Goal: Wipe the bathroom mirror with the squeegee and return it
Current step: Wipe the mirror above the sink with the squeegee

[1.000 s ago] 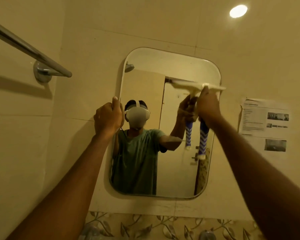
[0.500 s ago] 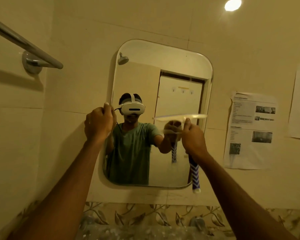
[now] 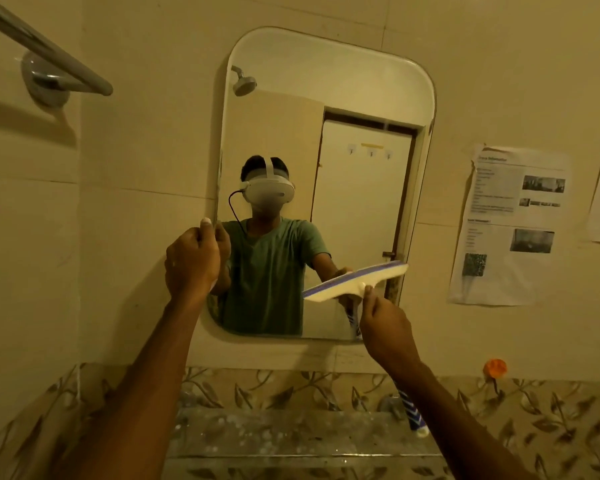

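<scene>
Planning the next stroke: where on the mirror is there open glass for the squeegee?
Open glass: the upper half of the rounded wall mirror. Crowded: lower right, where the right hand holds the cream-bladed squeegee, and the left edge, gripped by the left hand.

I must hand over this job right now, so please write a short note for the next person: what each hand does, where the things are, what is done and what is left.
Left hand: closed on the left edge of the mirror, steadying it.
Right hand: closed on the squeegee handle; the blade is tilted and sits low on the right side of the glass.
Done: the blade has come down from the top right corner in the last second, so that strip is wiped.
Left: I cannot tell whether the left part is wiped; finish the bottom, then put the squeegee back. Its place is not shown; an orange hook hangs on the wall at right.
</scene>
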A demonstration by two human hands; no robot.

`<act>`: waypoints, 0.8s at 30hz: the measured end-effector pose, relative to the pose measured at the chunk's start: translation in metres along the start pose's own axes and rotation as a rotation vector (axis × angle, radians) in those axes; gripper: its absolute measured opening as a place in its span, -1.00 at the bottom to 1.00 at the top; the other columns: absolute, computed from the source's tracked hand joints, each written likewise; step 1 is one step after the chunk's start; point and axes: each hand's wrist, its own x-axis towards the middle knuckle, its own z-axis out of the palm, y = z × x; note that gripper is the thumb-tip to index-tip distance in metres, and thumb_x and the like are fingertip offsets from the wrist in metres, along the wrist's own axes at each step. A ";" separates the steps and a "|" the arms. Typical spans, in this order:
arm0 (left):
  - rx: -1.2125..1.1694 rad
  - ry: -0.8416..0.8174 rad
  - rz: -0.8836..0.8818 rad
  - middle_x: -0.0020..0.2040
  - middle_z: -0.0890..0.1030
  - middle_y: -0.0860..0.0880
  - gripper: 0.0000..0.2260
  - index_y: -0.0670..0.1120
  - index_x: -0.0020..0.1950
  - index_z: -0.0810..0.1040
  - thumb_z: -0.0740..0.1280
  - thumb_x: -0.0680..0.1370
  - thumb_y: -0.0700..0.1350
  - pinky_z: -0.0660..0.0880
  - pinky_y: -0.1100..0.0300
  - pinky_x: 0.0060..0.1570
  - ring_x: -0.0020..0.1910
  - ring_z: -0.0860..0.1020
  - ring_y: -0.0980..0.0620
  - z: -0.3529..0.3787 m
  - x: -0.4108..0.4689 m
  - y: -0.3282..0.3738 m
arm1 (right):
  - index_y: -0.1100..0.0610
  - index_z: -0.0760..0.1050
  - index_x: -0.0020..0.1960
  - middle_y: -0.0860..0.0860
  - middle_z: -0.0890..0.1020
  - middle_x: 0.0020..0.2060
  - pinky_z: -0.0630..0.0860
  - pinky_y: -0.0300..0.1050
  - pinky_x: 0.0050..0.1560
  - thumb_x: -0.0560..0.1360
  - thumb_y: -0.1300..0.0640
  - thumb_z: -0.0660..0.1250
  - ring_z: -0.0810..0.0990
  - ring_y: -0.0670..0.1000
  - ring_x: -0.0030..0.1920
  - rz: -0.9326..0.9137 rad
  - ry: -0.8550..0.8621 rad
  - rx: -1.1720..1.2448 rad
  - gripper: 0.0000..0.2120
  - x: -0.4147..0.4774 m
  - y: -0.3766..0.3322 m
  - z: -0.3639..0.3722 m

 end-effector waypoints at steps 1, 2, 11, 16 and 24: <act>-0.018 -0.004 -0.011 -0.23 0.52 -0.04 -0.56 -0.13 -0.08 0.57 0.04 0.65 0.12 0.33 0.12 -0.16 -0.18 0.47 0.01 0.001 -0.002 -0.002 | 0.06 0.47 -0.16 -0.02 0.54 -0.42 0.36 -0.35 -0.54 0.67 -0.09 -0.05 0.47 -0.10 -0.49 -0.062 0.029 -0.008 -0.56 0.002 -0.007 -0.002; -0.033 -0.005 -0.018 -0.25 0.51 -0.02 -0.57 -0.12 -0.09 0.57 0.04 0.66 0.12 0.33 0.14 -0.18 -0.20 0.47 0.02 0.001 -0.003 -0.004 | 0.04 0.49 -0.10 -0.04 0.58 -0.39 0.39 -0.37 -0.54 0.68 -0.08 -0.05 0.51 -0.10 -0.47 -0.142 0.063 -0.010 -0.59 0.006 -0.016 -0.003; -0.074 -0.006 -0.073 -0.36 0.44 0.05 -0.60 -0.13 -0.15 0.54 0.05 0.67 0.06 0.26 0.26 -0.36 -0.35 0.38 0.18 0.003 -0.018 -0.022 | 0.07 0.47 0.11 0.03 0.62 -0.07 0.53 -0.26 -0.31 0.68 -0.08 -0.06 0.60 -0.10 -0.28 -0.403 -0.001 -0.045 -0.61 0.045 -0.054 0.014; -0.073 -0.045 -0.143 -0.34 0.47 0.00 -0.60 -0.15 -0.13 0.56 0.06 0.67 0.05 0.32 0.18 -0.31 -0.32 0.43 0.05 0.000 -0.040 -0.050 | 0.11 0.50 0.04 -0.04 0.54 -0.39 0.40 -0.34 -0.47 0.60 -0.17 -0.17 0.53 -0.12 -0.45 -0.282 -0.035 -0.233 -0.45 0.019 0.022 0.004; -0.183 0.035 -0.290 -0.15 0.56 -0.12 -0.64 -0.16 -0.10 0.58 0.12 0.64 0.03 0.41 0.07 -0.11 -0.12 0.48 -0.09 0.005 -0.054 -0.048 | 0.02 0.41 -0.02 -0.08 0.52 -0.34 0.48 -0.27 -0.36 0.64 -0.16 -0.10 0.51 -0.13 -0.40 -0.248 -0.203 -0.431 -0.61 0.000 0.051 -0.014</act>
